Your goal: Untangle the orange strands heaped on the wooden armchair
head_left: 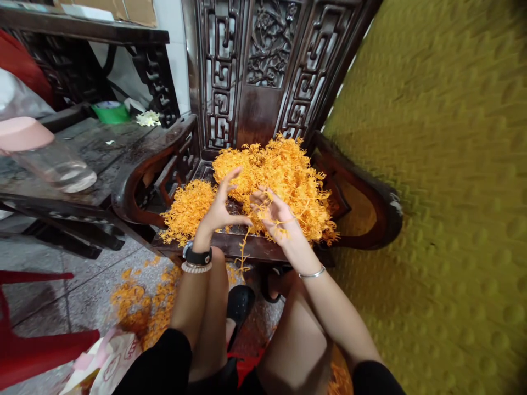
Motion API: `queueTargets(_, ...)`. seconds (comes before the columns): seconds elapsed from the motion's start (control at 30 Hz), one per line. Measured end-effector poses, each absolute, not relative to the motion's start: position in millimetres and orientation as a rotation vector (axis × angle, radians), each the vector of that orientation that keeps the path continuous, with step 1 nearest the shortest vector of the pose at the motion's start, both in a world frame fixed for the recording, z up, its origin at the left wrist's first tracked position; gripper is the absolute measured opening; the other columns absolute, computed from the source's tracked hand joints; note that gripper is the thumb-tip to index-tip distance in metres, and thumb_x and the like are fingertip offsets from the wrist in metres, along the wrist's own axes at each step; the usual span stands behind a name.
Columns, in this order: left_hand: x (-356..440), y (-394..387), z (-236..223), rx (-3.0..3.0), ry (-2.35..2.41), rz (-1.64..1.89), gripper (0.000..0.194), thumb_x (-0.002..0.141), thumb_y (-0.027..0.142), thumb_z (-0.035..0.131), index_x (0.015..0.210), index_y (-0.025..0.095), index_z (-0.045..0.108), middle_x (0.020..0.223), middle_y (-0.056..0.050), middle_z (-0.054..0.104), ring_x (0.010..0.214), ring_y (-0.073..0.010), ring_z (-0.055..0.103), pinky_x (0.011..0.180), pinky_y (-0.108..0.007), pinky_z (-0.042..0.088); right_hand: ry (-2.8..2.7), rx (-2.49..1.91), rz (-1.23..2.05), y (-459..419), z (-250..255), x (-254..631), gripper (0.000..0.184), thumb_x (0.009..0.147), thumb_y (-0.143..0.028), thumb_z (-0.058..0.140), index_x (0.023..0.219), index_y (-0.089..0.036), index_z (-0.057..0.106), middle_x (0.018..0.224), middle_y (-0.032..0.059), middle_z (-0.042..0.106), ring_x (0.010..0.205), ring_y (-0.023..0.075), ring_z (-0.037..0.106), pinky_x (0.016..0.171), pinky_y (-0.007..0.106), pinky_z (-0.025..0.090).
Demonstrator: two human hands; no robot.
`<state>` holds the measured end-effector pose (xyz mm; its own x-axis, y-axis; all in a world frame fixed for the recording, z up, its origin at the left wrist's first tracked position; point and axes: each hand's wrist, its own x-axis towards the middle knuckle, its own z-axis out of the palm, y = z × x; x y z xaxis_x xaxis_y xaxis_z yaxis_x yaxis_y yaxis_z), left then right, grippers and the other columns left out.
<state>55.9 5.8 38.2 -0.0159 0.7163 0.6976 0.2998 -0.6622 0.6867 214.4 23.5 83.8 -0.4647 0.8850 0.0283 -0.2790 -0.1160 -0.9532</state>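
My left hand (220,211) is open, thumb and fingers spread wide in a C shape, with nothing clearly held in it. Facing it, my right hand (276,215) has loosely curled fingers around an orange plastic sprig, parts of which cross the palm. A thin orange strand (244,249) dangles between my hands, below the left thumb tip; its upper end is hard to make out. Behind my hands rises a large pile of orange plastic sprigs (288,170). A smaller orange heap (189,208) lies left of my left hand. Both rest on a dark carved wooden chair (263,244).
To the left, a dark wooden table (99,142) bears a clear plastic bottle (61,164) with a pink lid and a green tape roll (110,112). Orange pieces (140,302) litter the floor near a plastic bag (109,362). A yellow textured surface (444,192) borders the right.
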Motion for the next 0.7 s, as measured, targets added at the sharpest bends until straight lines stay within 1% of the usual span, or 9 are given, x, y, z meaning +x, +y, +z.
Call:
queueTargets(0.03, 67.6, 5.4, 39.6, 1.984, 0.991, 1.631, 0.115, 0.052, 0.06, 0.079, 0.147, 0.029, 0.021, 0.153, -0.014, 0.025, 0.139, -0.0325, 0.028, 0.11, -0.047, 0.033, -1.26, -0.743, 1.658, 23.8, 83.5, 214.4, 0.029, 0.079, -0.051, 0.056, 0.089, -0.024, 0.062, 0.097, 0.008, 0.066, 0.099, 0.0227, 0.061, 0.075, 0.037, 0.053)
queueTargets(0.1, 87.0, 7.1, 38.5, 2.016, 0.95, 1.531, 0.123, 0.051, 0.058, 0.08, 0.149, 0.028, 0.012, 0.155, -0.015, 0.017, 0.141, -0.0333, 0.022, 0.113, -0.048, 0.028, -1.221, -0.765, 1.568, 23.6, 83.6, 216.0, 0.025, 0.078, -0.047, 0.058, 0.09, -0.025, 0.063, 0.111, 0.0067, 0.065, 0.109, 0.0214, 0.057, 0.083, 0.036, 0.053)
queueTargets(0.17, 99.6, 11.6, 34.7, 1.974, 0.96, 1.545, 0.112, 0.062, 0.058, 0.074, 0.149, 0.029, 0.01, 0.155, -0.015, 0.016, 0.142, -0.0323, 0.022, 0.114, -0.048, 0.027, -1.161, -0.778, 1.562, 23.1, 84.2, 218.2, 0.022, 0.076, -0.042, 0.062, 0.09, -0.025, 0.064, 0.118, 0.0045, 0.063, 0.111, 0.0194, 0.056, 0.084, 0.033, 0.052)
queueTargets(0.23, 105.7, 16.7, 31.1, 1.907, 0.984, 1.624, 0.099, 0.071, 0.058, 0.066, 0.148, 0.029, 0.012, 0.155, -0.015, 0.02, 0.141, -0.0306, 0.024, 0.113, -0.048, 0.028, -1.097, -0.771, 1.615, 23.4, 84.3, 219.2, 0.022, 0.073, -0.037, 0.065, 0.091, -0.024, 0.065, 0.115, 0.0039, 0.064, 0.102, 0.0174, 0.059, 0.078, 0.03, 0.052)
queueTargets(0.33, 107.9, 20.9, 29.1, 1.822, 1.038, 1.746, 0.091, 0.073, 0.056, 0.066, 0.146, 0.027, 0.02, 0.151, -0.014, 0.03, 0.138, -0.0285, 0.031, 0.113, -0.047, 0.028, -0.995, -0.787, 1.714, 25.1, 82.2, 217.6, 0.027, 0.065, -0.028, 0.071, 0.091, -0.021, 0.067, 0.097, 0.0029, 0.068, 0.077, 0.0117, 0.06, 0.063, 0.023, 0.05)
queueTargets(0.43, 111.0, 20.4, 30.5, 1.752, 1.123, 1.758, 0.077, 0.071, 0.053, 0.069, 0.136, 0.023, 0.04, 0.141, -0.014, 0.045, 0.132, -0.028, 0.041, 0.112, -0.046, 0.03, -0.933, -0.854, 1.73, 25.9, 79.6, 216.5, 0.023, 0.063, -0.026, 0.072, 0.084, -0.02, 0.067, 0.081, -0.0001, 0.066, 0.062, 0.0073, 0.053, 0.056, 0.02, 0.047)
queueTargets(0.53, 119.6, 19.5, 33.1, 1.531, 1.111, 1.824, 0.046, 0.081, 0.052, 0.058, 0.114, 0.02, 0.06, 0.121, -0.012, 0.061, 0.122, -0.0255, 0.052, 0.109, -0.042, 0.035, -1.088, -0.914, 1.582, 23.4, 78.1, 217.6, 0.022, 0.07, -0.031, 0.067, 0.089, -0.021, 0.067, 0.088, 0.0016, 0.066, 0.064, 0.0092, 0.054, 0.058, 0.024, 0.048)
queueTargets(0.6, 127.3, 19.6, 35.5, 1.319, 1.064, 1.918, 0.039, 0.087, 0.051, 0.049, 0.105, 0.02, 0.065, 0.112, -0.012, 0.065, 0.118, -0.0229, 0.055, 0.107, -0.038, 0.037, -1.339, -0.945, 1.349, 19.9, 76.8, 218.2, 0.027, 0.076, -0.033, 0.062, 0.099, -0.021, 0.067, 0.096, 0.0056, 0.066, 0.07, 0.0134, 0.057, 0.061, 0.028, 0.048)
queueTargets(0.7, 138.7, 19.6, 40.7, 1.032, 0.973, 1.962, 0.037, 0.09, 0.049, 0.045, 0.1, 0.02, 0.067, 0.101, -0.01, 0.068, 0.11, -0.0203, 0.06, 0.101, -0.035, 0.042, -1.712, -1.009, 0.915, 13.4, 73.1, 216.7, 0.035, 0.083, -0.028, 0.05, 0.115, -0.018, 0.063, 0.098, 0.0108, 0.067, 0.072, 0.0184, 0.058, 0.068, 0.035, 0.048)
